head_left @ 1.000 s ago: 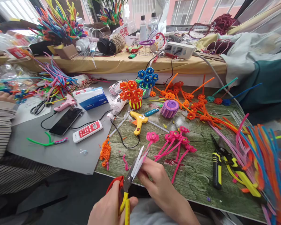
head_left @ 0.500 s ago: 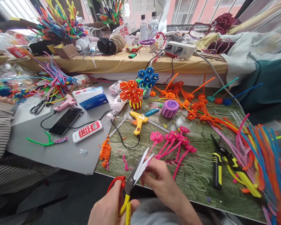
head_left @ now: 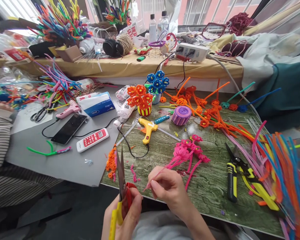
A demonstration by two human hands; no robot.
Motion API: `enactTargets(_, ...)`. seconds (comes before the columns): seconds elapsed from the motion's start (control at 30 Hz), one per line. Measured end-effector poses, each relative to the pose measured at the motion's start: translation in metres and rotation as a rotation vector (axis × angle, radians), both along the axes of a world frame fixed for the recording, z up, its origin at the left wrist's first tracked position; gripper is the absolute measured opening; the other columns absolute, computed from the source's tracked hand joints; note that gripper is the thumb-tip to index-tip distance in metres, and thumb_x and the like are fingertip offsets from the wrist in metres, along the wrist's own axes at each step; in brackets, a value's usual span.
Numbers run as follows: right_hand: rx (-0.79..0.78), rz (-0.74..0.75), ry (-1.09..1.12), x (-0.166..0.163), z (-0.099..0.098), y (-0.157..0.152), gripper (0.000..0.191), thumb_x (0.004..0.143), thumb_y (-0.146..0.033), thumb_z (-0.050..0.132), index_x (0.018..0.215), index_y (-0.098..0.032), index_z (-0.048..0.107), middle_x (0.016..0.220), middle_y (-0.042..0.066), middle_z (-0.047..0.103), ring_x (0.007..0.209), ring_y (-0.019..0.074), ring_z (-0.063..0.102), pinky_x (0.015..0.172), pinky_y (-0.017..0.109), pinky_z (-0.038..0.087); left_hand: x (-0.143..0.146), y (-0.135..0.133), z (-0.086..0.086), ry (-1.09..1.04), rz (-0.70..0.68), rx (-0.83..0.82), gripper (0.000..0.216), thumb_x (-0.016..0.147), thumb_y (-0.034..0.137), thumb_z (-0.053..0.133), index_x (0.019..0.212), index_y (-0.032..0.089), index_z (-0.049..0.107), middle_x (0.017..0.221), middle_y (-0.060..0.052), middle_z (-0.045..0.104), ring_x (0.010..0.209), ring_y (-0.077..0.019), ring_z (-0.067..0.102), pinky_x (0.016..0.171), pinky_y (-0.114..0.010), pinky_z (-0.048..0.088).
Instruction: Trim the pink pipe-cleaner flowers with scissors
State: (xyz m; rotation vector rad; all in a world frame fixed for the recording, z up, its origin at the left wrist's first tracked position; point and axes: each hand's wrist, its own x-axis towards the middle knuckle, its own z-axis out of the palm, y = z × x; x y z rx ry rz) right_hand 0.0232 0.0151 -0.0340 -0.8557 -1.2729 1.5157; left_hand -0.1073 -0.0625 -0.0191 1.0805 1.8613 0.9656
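My left hand [head_left: 126,211] is closed on a pair of scissors [head_left: 121,180] with red and yellow handles. Their blades point up and stand slightly apart, with nothing between them. To the right, my right hand [head_left: 168,186] pinches the stem of a pink pipe-cleaner flower [head_left: 181,151], whose thin end sticks out past the fingertips. The flower's head lies against several other pink pipe-cleaner flowers [head_left: 197,149] on the green wood-grain mat [head_left: 210,186]. Pink fuzz scraps [head_left: 133,172] and a heap of orange fuzz [head_left: 111,163] lie near the scissors.
Beyond my hands lies a yellow glue gun [head_left: 148,129], with potted orange flowers [head_left: 140,98] behind it. Black-and-yellow pliers [head_left: 237,170] and loose pipe cleaners [head_left: 285,173] are at the right. A remote [head_left: 93,140] and phone [head_left: 68,128] rest leftward. Another person's striped sleeve [head_left: 0,140] is at the left edge.
The scissors have moved left, away from the right hand, and turned more upright. The right hand has shifted slightly, and its flower head now lies against the other pink flowers.
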Motion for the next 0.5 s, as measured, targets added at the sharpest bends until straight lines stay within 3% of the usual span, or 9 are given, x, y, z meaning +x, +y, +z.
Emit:
enactTargets(0.27, 0.114, 0.071, 0.01, 0.004, 0.004, 0.003, 0.024, 0.093, -0.024, 0.065, 0.069, -0.021, 0.069, 0.069, 0.002, 0.069, 0.065, 0.0148, 0.061, 0.062, 0.026, 0.049, 0.007, 0.011, -0.005, -0.191, 0.003, -0.051, 0.056, 0.097, 0.074, 0.041, 0.074, 0.024, 0.052, 0.042, 0.006, 0.042, 0.031, -0.007, 0.028, 0.034, -0.022, 0.022)
enactTargets(0.5, 0.104, 0.089, 0.026, 0.004, 0.003, 0.003, 0.024, 0.092, -0.024, 0.068, 0.069, -0.02, 0.071, 0.07, 0.002, 0.07, 0.069, 0.0157, 0.062, 0.067, 0.027, 0.05, 0.012, 0.01, -0.004, -0.07, -0.017, 0.01, 0.055, 0.101, 0.067, 0.038, 0.071, 0.024, 0.052, 0.042, 0.006, 0.042, 0.03, -0.008, 0.03, 0.033, -0.023, 0.025)
